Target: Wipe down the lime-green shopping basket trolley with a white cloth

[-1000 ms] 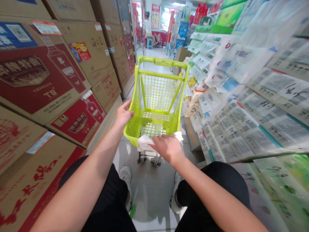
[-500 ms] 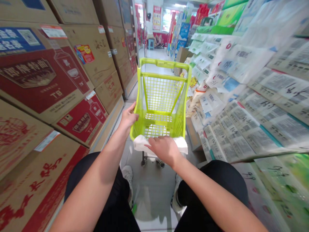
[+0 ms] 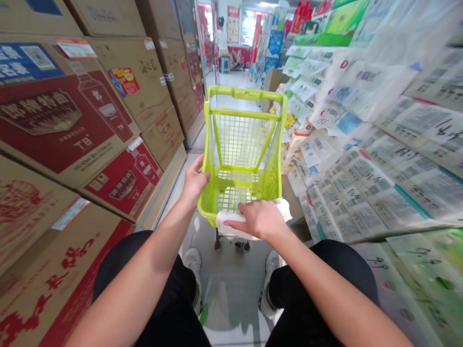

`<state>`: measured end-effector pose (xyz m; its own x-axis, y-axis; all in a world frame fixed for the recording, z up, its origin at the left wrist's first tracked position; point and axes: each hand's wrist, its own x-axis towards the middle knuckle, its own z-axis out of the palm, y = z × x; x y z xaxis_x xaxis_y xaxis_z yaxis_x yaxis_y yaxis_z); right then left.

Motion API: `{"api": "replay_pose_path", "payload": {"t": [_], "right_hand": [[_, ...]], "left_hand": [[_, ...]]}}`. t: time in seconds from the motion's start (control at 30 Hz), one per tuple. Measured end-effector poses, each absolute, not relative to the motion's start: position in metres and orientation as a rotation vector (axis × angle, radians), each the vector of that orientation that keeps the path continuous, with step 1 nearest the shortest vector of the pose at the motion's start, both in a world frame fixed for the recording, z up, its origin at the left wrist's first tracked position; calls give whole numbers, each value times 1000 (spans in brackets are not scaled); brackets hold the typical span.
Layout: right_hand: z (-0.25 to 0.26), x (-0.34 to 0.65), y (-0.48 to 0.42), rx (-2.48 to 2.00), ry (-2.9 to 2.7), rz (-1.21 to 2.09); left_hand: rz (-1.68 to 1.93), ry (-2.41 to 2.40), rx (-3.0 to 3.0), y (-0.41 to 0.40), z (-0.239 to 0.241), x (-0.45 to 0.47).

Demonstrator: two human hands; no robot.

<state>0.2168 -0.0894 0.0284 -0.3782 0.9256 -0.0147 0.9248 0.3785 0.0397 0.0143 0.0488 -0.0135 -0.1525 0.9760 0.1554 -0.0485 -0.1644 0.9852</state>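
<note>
A lime-green plastic shopping cart [image 3: 241, 144] stands in the aisle right in front of me, its basket empty. My left hand [image 3: 194, 182] grips the cart's left rim, fingers curled over the edge. My right hand [image 3: 259, 219] presses a white cloth [image 3: 231, 228] against the near rim of the basket, fingers closed over it. The cloth drapes over that edge and shows again to the right of my hand. My knees and white shoes are below the cart.
Stacked brown and red cardboard cartons [image 3: 90, 120] wall the left side of the narrow aisle. Shelves of white and green packaged goods [image 3: 361, 135] line the right. A blue stool [image 3: 225, 64] and more displays stand at the far end.
My right hand with the cloth has slid rightward along the near rim. The cart has shifted slightly right and closer. My left hand stays on the left rim.
</note>
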Motion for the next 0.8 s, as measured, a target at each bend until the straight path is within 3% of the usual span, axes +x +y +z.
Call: {"api": "replay_pose_path", "payload": {"t": [0.17,0.33,0.43,0.57,0.63,0.73,0.8], "right_hand": [[37,235,-87,1991,2650,112],[56,274,-91,2598,2377,352],[55,303,-87,2655,2244,6],[40,332,-71,2278,2483,-814],[35,341,-63,2159,2558,-1050],[34,350,-51,2174,2687,-1066],[35,352,-41,2336,2749,-877]], "left_hand": [[1450,1294,1124,39,-7,21],[1483,1315,1120,40,-3,15],[1432,1311,1088,42,-4,10],[1365,1251,1055,43,-5,7],[1366,1243,1047,41,-5,6],[1338,1239,1040,37,-2,7],[1314,1244,1048,34,0,7]]}}
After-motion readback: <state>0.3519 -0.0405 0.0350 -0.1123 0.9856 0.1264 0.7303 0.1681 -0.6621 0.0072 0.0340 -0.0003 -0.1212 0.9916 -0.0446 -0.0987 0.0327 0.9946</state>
